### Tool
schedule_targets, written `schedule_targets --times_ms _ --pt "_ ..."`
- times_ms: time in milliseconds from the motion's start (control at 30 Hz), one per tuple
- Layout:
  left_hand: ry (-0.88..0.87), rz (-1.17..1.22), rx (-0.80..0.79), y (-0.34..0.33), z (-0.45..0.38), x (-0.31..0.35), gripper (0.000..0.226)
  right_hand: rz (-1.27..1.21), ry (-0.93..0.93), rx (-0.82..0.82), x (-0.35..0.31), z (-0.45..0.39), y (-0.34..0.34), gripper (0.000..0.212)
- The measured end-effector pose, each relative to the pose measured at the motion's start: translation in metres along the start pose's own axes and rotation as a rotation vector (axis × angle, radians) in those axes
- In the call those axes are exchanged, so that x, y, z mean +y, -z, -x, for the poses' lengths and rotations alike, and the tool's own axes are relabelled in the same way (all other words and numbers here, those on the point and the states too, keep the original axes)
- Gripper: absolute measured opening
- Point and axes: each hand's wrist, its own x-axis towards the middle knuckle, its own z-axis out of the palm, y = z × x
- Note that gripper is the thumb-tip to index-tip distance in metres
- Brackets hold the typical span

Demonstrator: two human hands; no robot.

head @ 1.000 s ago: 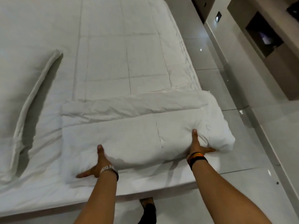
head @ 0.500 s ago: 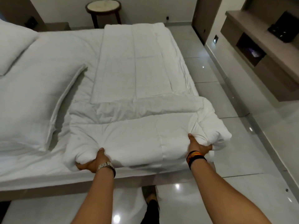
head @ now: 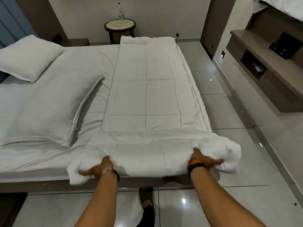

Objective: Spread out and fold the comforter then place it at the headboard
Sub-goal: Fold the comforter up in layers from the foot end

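Both hands, left hand (head: 96, 169) and right hand (head: 203, 161), have gone from pressing the comforter (head: 147, 99) to fingers grasping its lifted near fold, ready to fold it farther.

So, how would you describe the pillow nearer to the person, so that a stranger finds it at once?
Start at the wide white bed. Two white pillows lie on its left part; the large flat white pillow is the near one, beside the long folded white quilted comforter. Unlike the plumper far pillow near the blue headboard, it lies flatter and reaches further along the mattress.
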Motion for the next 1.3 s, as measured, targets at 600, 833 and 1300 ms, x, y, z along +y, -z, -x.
schedule_targets --times_ms 600,833,1300 --pt "-0.109 -0.771 -0.266 -0.221 -0.138 -0.021 0.102 0.284 0.032 -0.258 -0.018 -0.121 -0.243 0.113" --pt "0.020 -0.446 0.050 -0.297 -0.167 -0.026 0.159 0.217 -0.022 0.036 -0.021 -0.165 -0.317 0.159" --pt "-0.048 -0.265 0.002 -0.249 -0.110 -0.011 0.135 0.062 0.138 -0.004 -0.030 -0.135 -0.257 0.143"
